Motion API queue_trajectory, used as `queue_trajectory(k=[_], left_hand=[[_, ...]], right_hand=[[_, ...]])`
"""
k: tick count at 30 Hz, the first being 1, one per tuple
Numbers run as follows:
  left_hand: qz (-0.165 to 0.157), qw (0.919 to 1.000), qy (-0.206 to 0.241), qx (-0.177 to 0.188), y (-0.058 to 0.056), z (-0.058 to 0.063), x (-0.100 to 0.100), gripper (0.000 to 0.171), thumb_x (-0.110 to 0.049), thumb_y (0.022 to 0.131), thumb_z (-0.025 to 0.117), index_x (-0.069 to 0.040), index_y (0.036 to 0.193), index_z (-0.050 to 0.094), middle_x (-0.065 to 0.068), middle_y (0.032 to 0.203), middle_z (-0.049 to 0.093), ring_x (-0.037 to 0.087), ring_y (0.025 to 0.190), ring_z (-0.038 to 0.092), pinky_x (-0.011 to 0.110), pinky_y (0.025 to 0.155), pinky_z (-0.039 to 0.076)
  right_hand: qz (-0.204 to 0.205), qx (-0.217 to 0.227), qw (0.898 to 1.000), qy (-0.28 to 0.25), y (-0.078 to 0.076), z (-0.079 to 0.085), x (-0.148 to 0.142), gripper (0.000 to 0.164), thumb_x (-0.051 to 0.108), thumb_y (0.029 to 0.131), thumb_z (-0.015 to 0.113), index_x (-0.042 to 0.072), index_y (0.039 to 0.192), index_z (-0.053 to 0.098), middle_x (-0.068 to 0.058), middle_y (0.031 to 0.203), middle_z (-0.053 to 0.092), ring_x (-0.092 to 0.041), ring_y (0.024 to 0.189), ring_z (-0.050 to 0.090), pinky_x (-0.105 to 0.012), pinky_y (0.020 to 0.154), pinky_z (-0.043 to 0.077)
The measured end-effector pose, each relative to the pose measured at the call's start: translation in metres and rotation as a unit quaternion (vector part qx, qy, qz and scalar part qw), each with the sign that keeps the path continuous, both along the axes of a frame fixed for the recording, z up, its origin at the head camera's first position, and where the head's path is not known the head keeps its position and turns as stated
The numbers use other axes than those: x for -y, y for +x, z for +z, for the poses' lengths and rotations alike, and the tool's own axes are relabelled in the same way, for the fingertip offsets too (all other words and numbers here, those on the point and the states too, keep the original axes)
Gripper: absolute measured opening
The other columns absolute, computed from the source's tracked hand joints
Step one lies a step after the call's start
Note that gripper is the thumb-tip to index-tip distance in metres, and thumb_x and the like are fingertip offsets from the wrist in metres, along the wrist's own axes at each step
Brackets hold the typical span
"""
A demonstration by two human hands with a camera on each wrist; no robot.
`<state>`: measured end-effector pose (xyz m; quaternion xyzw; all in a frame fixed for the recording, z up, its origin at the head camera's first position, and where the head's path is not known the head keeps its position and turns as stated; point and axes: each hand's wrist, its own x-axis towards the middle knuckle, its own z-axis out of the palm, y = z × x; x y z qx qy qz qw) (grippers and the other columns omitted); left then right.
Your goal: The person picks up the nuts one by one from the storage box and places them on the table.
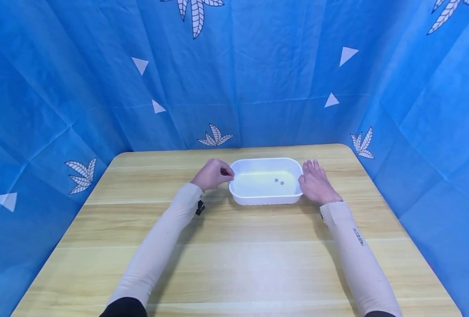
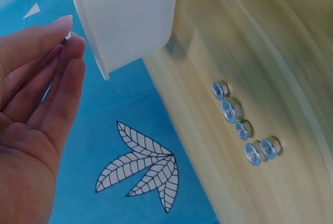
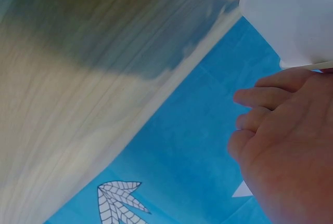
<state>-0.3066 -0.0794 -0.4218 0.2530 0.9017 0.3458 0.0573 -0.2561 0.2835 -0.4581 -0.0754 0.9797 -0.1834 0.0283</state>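
A white plastic basin (image 1: 264, 200) stands near the far edge of the table, with two small shiny metal pieces (image 1: 279, 181) on its floor. At its left end my left hand (image 1: 214, 173) pinches another small metal piece (image 2: 66, 38) between thumb and forefinger, mostly hidden by the fingertips. Several small round metal rings (image 2: 229, 110) lie on the table below that hand. My right hand (image 1: 316, 182) rests against the basin's right end, its fingers stretched forward and its thumb at the rim.
The wooden table (image 1: 254, 255) stretches toward me in front of the basin. A blue patterned cloth (image 1: 274, 88) hangs behind the table and along both sides.
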Motion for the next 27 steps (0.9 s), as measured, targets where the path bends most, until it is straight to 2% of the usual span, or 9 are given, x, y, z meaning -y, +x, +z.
queue_trajectory(k=[4,9,14,21,27], left_hand=[[0.009,0.9998,0.015,0.006,0.001,-0.003,0.008,0.014,-0.009,0.088,0.080,-0.003,0.101,0.081,0.010,0.101,0.080,0.020,0.082,0.072,0.028,0.065,0.061],[0.010,0.9998,0.016,-0.006,0.000,-0.010,0.020,0.012,-0.010,0.089,0.080,-0.005,0.100,0.081,0.009,0.099,0.081,0.020,0.088,0.074,0.028,0.077,0.063],[0.014,0.9998,0.014,0.002,0.000,-0.013,0.029,0.015,-0.008,0.089,0.080,-0.002,0.102,0.079,0.010,0.099,0.080,0.021,0.089,0.075,0.031,0.082,0.064],[0.021,0.9997,-0.007,-0.009,-0.003,-0.022,0.042,0.014,-0.009,0.089,0.079,-0.001,0.101,0.080,0.009,0.097,0.080,0.020,0.088,0.074,0.033,0.083,0.063],[0.040,0.9991,-0.018,0.001,-0.001,-0.031,0.052,0.013,-0.008,0.087,0.081,-0.003,0.099,0.080,0.009,0.096,0.080,0.019,0.087,0.073,0.033,0.081,0.063]], right_hand=[[0.000,-0.001,1.000,-0.001,0.000,0.000,0.001,0.063,0.024,0.109,0.021,-0.016,0.157,0.012,-0.035,0.168,0.004,-0.051,0.159,-0.004,-0.062,0.130,0.001],[0.002,-0.004,1.000,0.002,0.001,0.000,0.000,0.063,0.024,0.109,0.021,-0.016,0.157,0.013,-0.035,0.168,0.005,-0.052,0.158,-0.003,-0.062,0.130,0.001],[0.001,-0.002,1.000,0.002,0.001,0.000,0.000,0.063,0.024,0.109,0.020,-0.016,0.157,0.012,-0.035,0.168,0.004,-0.052,0.158,-0.003,-0.062,0.130,0.001],[0.001,-0.005,1.000,0.004,0.001,-0.001,-0.001,0.063,0.023,0.108,0.020,-0.017,0.157,0.012,-0.036,0.168,0.006,-0.052,0.158,-0.003,-0.063,0.130,0.001],[0.002,-0.007,1.000,0.005,0.000,-0.002,-0.001,0.064,0.024,0.109,0.021,-0.017,0.157,0.013,-0.036,0.168,0.007,-0.052,0.158,-0.004,-0.062,0.130,0.002]])
